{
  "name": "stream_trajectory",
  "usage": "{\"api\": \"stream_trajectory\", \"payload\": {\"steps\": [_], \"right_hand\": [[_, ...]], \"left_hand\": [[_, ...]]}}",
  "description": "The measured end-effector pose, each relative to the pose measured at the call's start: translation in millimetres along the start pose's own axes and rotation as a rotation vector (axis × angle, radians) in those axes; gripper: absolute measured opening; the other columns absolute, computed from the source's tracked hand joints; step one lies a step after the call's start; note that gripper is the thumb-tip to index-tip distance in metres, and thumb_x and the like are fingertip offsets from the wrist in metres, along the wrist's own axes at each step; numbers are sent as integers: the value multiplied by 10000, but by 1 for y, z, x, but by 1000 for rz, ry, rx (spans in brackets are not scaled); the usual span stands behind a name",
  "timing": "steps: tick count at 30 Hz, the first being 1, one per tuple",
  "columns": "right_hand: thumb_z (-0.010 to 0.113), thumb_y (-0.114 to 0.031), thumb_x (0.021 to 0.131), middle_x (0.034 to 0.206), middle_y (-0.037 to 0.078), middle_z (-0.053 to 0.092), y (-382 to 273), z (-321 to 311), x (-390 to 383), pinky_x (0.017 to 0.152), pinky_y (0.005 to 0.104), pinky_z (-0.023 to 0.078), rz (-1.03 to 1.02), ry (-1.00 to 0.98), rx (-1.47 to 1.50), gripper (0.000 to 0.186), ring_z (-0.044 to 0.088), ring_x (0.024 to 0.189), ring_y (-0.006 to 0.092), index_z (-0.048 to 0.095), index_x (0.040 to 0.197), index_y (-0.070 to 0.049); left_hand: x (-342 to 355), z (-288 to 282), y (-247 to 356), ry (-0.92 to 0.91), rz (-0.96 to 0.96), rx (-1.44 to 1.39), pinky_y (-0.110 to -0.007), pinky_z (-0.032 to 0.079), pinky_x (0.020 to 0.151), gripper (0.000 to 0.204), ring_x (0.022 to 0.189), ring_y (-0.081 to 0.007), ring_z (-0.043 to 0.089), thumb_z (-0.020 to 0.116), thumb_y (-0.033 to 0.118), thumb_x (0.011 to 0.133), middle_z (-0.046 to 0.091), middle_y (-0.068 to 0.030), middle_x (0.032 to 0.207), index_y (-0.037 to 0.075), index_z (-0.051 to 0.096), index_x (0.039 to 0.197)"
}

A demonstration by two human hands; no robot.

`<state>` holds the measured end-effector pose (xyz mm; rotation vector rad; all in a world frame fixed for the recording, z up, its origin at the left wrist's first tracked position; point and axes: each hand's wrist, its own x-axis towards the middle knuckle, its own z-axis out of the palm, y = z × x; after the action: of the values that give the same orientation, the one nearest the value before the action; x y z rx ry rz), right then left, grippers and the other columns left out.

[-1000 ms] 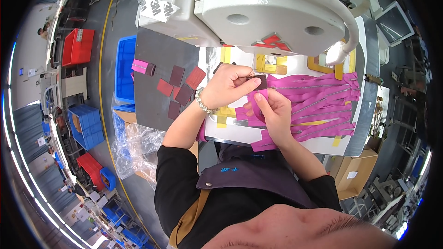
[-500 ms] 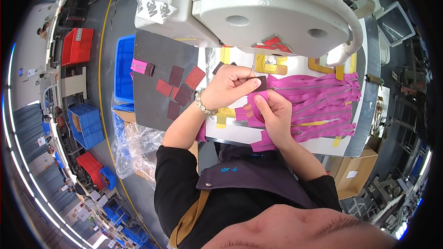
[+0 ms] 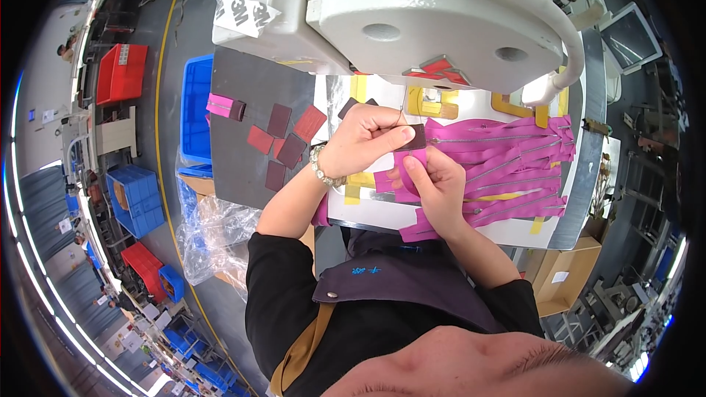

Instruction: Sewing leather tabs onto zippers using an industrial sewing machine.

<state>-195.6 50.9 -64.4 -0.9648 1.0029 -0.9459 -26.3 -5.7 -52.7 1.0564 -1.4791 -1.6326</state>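
Note:
My left hand (image 3: 365,141), with a beaded bracelet on its wrist, pinches a dark brown patch (image 3: 417,137) between thumb and fingers. My right hand (image 3: 437,180) is closed on the end of a magenta zipper tape (image 3: 409,158), which meets the patch's lower edge. Whether the two are joined there I cannot tell. Several more magenta zippers (image 3: 507,154) lie spread to the right of my hands. Dark brown and reddish patches (image 3: 292,151) are scattered on the grey table to the left, next to a folded zipper piece with a dark end (image 3: 226,106).
A large white machine head (image 3: 434,22) overhangs the far side of the work plate. Yellow pieces (image 3: 434,105) lie beneath it. A blue bin (image 3: 197,110) and clear plastic wrapping (image 3: 213,239) are left of the table. A cardboard box (image 3: 565,276) stands at the lower right.
The brown patch has turned flatter toward view, showing more of its face above the magenta tape. Both hands stay nearly in place, the right fingers shifting slightly.

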Motion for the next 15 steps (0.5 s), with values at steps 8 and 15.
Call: {"api": "stream_trajectory", "payload": {"steps": [8,15], "right_hand": [[571,-50,909,732,69,681,0,2,-3,544,193,450,-71,14,26,103,618,647,53,596,845,26],[579,-40,897,725,40,670,3,0,-3,518,191,422,-121,-12,-43,86,542,611,16,604,843,22]], "left_hand": [[0,3,2,-4,-27,-60,-233,256,498,261,565,-40,292,563,92,879,391,51,593,6,470,651],[3,7,2,-42,-90,-67,-232,245,519,283,582,-45,259,522,124,892,331,65,597,30,423,645]]}}
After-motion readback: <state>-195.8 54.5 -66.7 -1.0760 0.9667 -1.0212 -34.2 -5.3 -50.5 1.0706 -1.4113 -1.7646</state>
